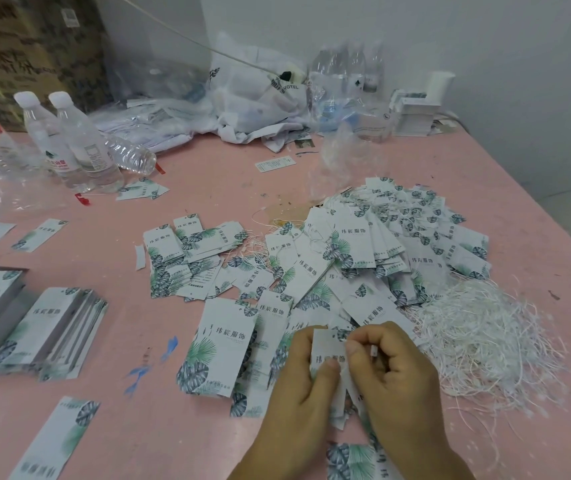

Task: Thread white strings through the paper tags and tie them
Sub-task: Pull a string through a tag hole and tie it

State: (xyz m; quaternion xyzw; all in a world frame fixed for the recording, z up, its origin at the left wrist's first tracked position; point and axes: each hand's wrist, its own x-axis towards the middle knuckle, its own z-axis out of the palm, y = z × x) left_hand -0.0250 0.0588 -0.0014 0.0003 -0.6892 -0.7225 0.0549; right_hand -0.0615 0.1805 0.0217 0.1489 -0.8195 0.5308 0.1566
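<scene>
Head view shows both hands low and right of centre on a pink table (208,174), working one paper tag (327,355). The left hand (298,396) grips the tag with its thumb pressed on the printed face and its fingers curled behind. The right hand (391,372) meets it from the right, thumb and forefinger pinched tight at the tag's top edge, with a short white string end (374,351) showing between the fingers. Whether the string passes through the tag's hole cannot be told. Taking the held tag as the landmark: just right of it lies a loose tangle of white strings (485,341); beyond it, farther from the person, a broad heap of leaf-printed tags (381,247) spreads across the table; left of it, a larger tag (220,344) lies flat, and farther left stand neat stacks of tags (45,334). Far beyond and left, two capped water bottles (69,140) stand upright, and crumpled plastic bags (249,98) sit against the wall.
</scene>
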